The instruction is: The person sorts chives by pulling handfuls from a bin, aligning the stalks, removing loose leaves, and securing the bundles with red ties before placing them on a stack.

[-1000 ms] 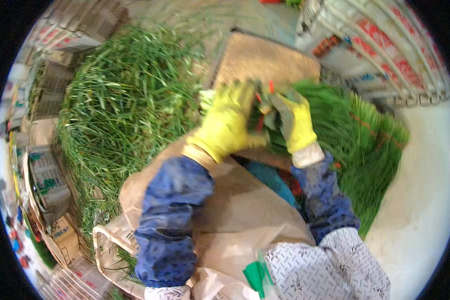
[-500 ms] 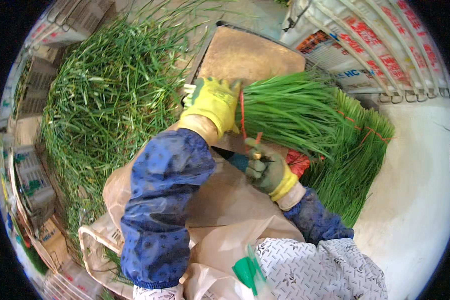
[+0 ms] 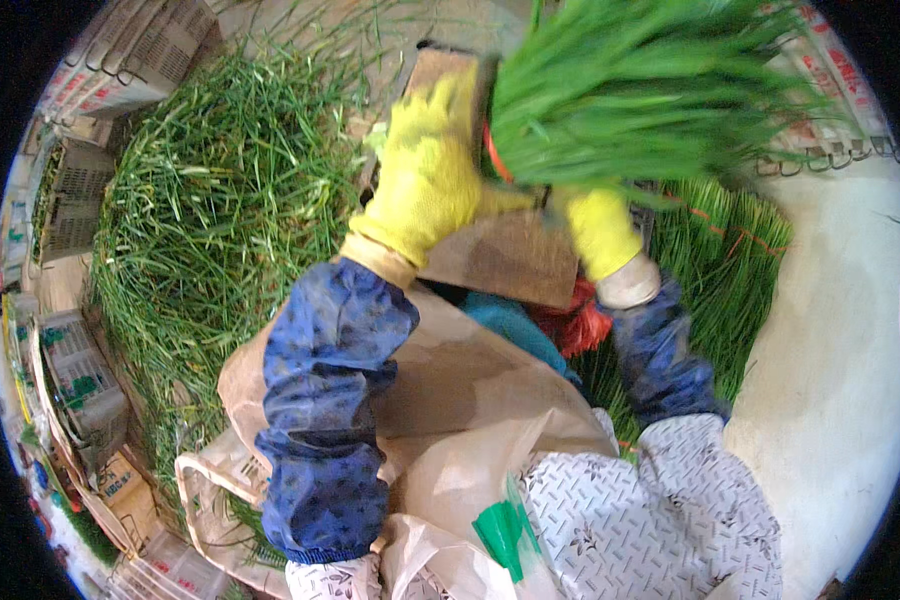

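A thick bunch of chives (image 3: 650,90), long and green, is raised above a brown board (image 3: 510,250). A red band (image 3: 496,155) circles it near its stem end. My left hand (image 3: 425,165), in a yellow glove with a dark palm, is closed round that end; the stems are mostly hidden. My right hand (image 3: 598,232), gloved alike, is against the bunch from below, with its fingers largely covered by leaves and blurred. Beneath, to the right, lie other tied chive bunches (image 3: 740,260). Red strips (image 3: 575,325) lie near the board's closer edge.
Loose green leaves (image 3: 230,200) form a large heap at the left. A brown sheet (image 3: 450,370) covers my lap, beside a pale plastic crate (image 3: 195,500). Stacked crates (image 3: 75,190) line the far left, and a white surface (image 3: 820,380) spreads at the right.
The banded bunch has risen off the board, its leaves swinging up and away. My right hand has moved from the red band's loose end to beneath the bunch.
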{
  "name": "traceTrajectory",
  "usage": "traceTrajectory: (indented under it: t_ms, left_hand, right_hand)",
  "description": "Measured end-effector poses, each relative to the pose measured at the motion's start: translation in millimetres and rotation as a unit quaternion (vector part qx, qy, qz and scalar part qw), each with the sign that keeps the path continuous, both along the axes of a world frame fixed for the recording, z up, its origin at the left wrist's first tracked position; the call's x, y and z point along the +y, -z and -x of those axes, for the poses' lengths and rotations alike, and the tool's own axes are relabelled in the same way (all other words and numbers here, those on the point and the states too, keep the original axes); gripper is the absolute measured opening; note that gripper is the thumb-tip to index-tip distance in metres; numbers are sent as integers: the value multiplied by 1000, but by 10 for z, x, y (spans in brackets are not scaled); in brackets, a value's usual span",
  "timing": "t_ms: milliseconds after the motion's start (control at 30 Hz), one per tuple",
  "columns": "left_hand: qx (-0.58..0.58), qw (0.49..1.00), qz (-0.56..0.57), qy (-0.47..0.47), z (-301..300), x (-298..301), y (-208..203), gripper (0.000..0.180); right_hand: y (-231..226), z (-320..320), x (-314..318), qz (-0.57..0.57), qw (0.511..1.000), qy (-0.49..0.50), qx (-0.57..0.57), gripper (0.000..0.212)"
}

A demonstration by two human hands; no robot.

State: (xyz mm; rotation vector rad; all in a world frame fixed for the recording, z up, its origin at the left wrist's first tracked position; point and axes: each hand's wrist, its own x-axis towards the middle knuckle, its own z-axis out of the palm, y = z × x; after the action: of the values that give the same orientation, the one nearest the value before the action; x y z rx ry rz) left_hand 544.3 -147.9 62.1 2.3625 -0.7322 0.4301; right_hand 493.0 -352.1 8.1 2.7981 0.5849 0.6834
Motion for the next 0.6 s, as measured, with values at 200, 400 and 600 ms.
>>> traceTrajectory:
  t_ms: [200, 400, 600]
  left_hand:
    - [172, 964, 202, -25, 73, -126, 656, 107]
    - [171, 954, 243, -44, 31, -282, 1177, 113]
    - [182, 909, 374, -33, 3, -454, 1079, 112]
  right_hand:
    - [225, -193, -342, -689, 650, -108, 302, 28]
    - [511, -574, -173, -926, 296, 30, 232, 30]
    - [612, -828, -1, -927, 299, 48, 221, 32]
